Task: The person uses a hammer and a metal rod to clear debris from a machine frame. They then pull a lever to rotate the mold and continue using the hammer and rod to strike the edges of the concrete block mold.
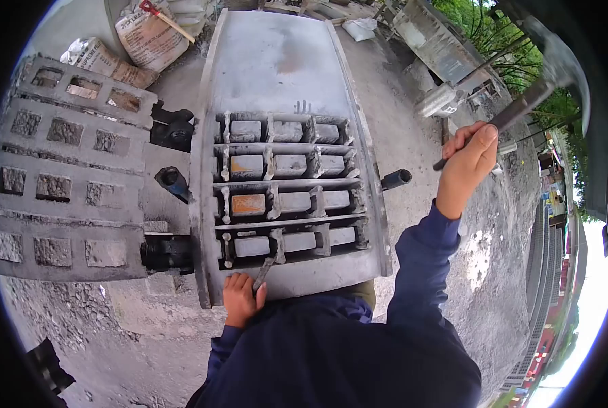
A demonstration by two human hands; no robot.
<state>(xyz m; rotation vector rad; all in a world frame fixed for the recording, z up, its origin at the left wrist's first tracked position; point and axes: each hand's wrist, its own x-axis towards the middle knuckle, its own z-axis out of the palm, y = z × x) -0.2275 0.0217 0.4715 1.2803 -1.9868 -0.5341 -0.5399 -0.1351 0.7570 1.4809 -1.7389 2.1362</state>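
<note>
My right hand (pixel 468 158) is raised at the right, its fingers wrapped round the handle of a hammer (pixel 526 100). The curved metal head is at the upper right, slightly blurred. Down at the front edge of a grey metal block mould (pixel 304 273), my left hand (pixel 241 299) grips a short, flat chisel (pixel 264 273). Its upper end reaches the nearest row of slots, by a metal divider (pixel 277 245). Rows of rectangular cores (pixel 294 202) stand inside the mould, and one core (pixel 248 204) has an orange rusty top.
Hollow concrete blocks (pixel 69 192) form rows on the left. Dark pipe ends (pixel 173 183) stick out beside the mould, another pipe (pixel 396 178) on its right. Printed sacks (pixel 151 37) and a red-handled tool (pixel 168 22) lie at the back left. Rough ground (pixel 481 272) spreads to the right.
</note>
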